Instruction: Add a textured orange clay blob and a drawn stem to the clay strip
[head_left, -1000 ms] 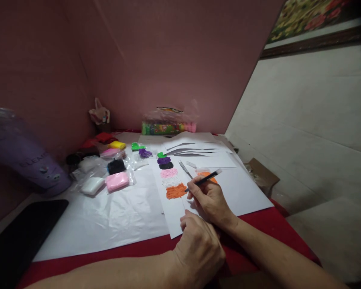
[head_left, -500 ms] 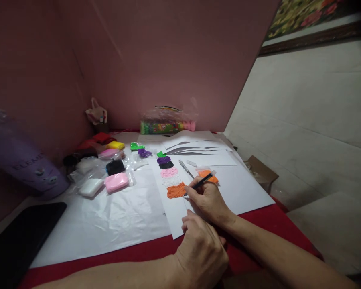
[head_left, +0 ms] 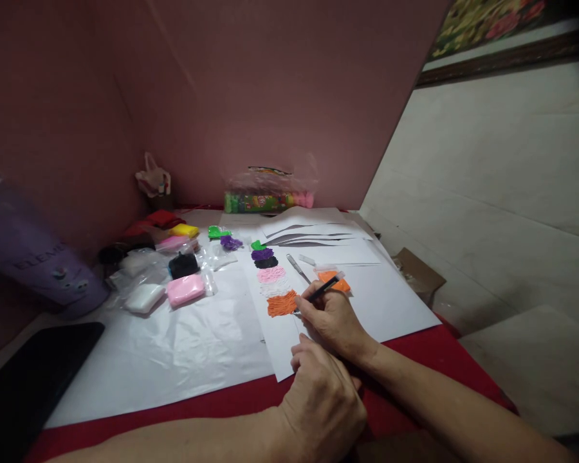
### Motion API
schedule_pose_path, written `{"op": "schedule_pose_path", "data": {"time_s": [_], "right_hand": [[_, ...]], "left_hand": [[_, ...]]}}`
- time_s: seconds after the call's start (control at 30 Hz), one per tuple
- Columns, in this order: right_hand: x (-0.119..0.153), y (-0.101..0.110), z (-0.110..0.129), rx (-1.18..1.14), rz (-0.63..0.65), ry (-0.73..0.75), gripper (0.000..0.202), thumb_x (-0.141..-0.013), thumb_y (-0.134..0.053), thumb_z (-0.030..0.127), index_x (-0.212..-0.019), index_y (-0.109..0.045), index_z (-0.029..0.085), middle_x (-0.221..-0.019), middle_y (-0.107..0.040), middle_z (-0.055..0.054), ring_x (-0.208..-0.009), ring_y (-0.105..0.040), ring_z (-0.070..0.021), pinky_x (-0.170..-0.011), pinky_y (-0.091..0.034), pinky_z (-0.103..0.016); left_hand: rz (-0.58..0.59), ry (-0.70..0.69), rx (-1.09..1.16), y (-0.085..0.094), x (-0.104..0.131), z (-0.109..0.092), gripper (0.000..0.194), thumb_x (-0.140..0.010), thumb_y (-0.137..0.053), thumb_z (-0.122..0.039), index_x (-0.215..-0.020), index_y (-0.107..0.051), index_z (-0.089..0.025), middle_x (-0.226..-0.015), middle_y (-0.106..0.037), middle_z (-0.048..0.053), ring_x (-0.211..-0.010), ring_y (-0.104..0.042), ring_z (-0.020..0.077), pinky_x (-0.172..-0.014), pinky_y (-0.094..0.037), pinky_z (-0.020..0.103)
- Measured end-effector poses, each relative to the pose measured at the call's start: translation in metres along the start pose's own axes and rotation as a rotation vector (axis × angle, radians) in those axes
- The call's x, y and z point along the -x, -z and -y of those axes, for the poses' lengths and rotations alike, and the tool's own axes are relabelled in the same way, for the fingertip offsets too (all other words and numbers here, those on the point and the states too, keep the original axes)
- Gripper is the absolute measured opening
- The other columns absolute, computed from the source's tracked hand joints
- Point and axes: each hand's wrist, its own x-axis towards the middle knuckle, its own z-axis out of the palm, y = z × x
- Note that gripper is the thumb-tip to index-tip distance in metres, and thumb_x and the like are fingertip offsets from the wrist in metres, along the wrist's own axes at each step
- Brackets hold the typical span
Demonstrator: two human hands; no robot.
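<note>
My right hand (head_left: 330, 320) grips a thin black tool (head_left: 322, 288), its tip low at the right edge of an orange textured patch (head_left: 282, 304). That patch lies on a white paper strip (head_left: 282, 354), below white, pink (head_left: 271, 275), black, purple and green patches. Nearer me, my left hand (head_left: 322, 399) is closed at the strip's lower right edge; what its fingers hold, if anything, is hidden. A silver tool (head_left: 298, 268) and a packet of orange clay (head_left: 334, 280) lie just beyond my right hand.
Bagged clay, including a pink block (head_left: 186, 290), sits at the left. A purple tumbler (head_left: 43, 257) and black tablet-like slab (head_left: 43, 379) are farther left. Loose white sheets (head_left: 318, 231) lie behind; a cardboard box (head_left: 421, 273) stands at the right.
The view has shifted very slightly. Both hands keep nearly the same places, and the black tool is still in my right hand.
</note>
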Motion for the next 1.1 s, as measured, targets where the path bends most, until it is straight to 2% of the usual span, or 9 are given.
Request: {"op": "schedule_pose_path", "data": {"time_s": [0.53,0.97,1.1], "right_hand": [[0.0001,0.0018,-0.0005,0.014,0.018,-0.014,0.02,-0.082,-0.055,0.031,-0.068,-0.05,0.019,-0.055,-0.054,0.003,-0.052,-0.051,-0.012,-0.051,-0.042,-0.024],[0.0009,0.002,0.0037,0.019,0.022,-0.028,0.018,-0.081,-0.055,0.028,-0.067,-0.052,0.018,-0.056,-0.056,0.002,-0.053,-0.053,-0.0124,-0.052,-0.042,-0.024],[0.0011,0.0018,0.0022,0.021,0.012,-0.026,0.017,-0.082,-0.054,0.028,-0.068,-0.052,0.018,-0.056,-0.056,0.002,-0.053,-0.053,-0.0125,-0.052,-0.042,-0.024]], "left_hand": [[-0.011,0.01,0.019,0.0027,0.0009,0.0007,0.035,-0.083,-0.056,-0.031,-0.079,-0.072,0.0,-0.08,-0.069,0.029,-0.068,-0.067,0.0369,-0.045,-0.046,0.037],[-0.008,-0.003,-0.005,0.0032,0.0004,0.0012,0.035,-0.085,-0.053,-0.03,-0.073,-0.07,-0.002,-0.07,-0.068,0.024,-0.059,-0.065,0.0312,-0.043,-0.043,0.034],[-0.005,-0.001,-0.016,0.0036,0.0,0.0015,0.035,-0.086,-0.052,-0.029,-0.076,-0.071,-0.001,-0.073,-0.069,0.025,-0.061,-0.065,0.0311,-0.044,-0.043,0.035]]}}
